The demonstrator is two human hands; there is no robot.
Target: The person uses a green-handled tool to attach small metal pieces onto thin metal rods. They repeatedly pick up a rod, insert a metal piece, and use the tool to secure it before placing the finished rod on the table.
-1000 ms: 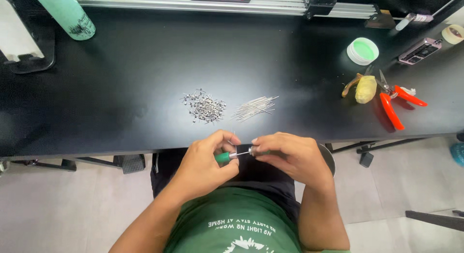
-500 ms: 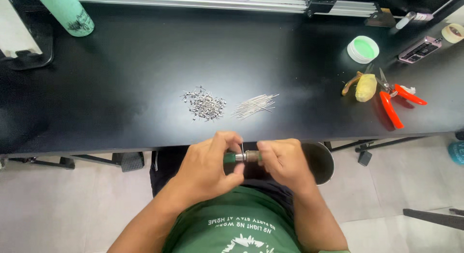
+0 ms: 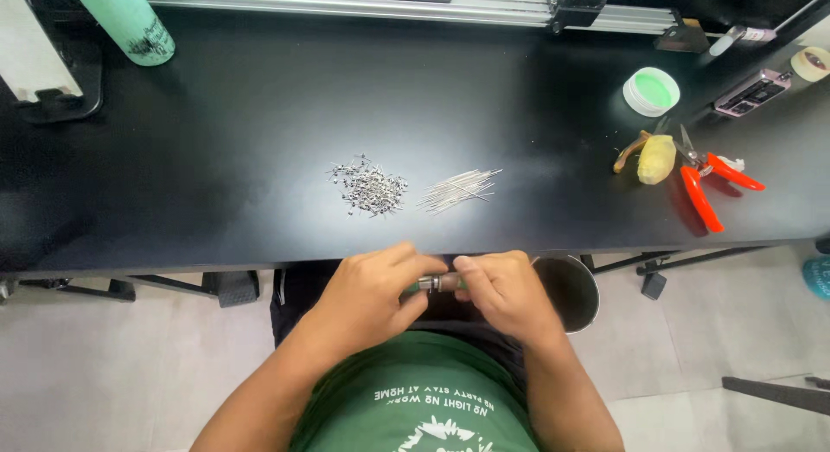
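Hands meeting just below near edge of black tabletop (image 3: 259,115), over lap. Left hand (image 3: 372,292) and right hand (image 3: 506,288) both gripping small green-handled tool with metal collar (image 3: 437,283), fingers curling around its ends. Pile of small silver metal parts (image 3: 370,188) lying on tabletop just beside bundle of thin silver pins (image 3: 458,188). Orange-handled cutters (image 3: 709,184) sitting well apart, far right.

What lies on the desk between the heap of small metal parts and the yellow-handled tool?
In the head view, a loose bundle of thin metal pins lies between the heap and the yellow-handled tool; the rest of that stretch of black desk is bare.
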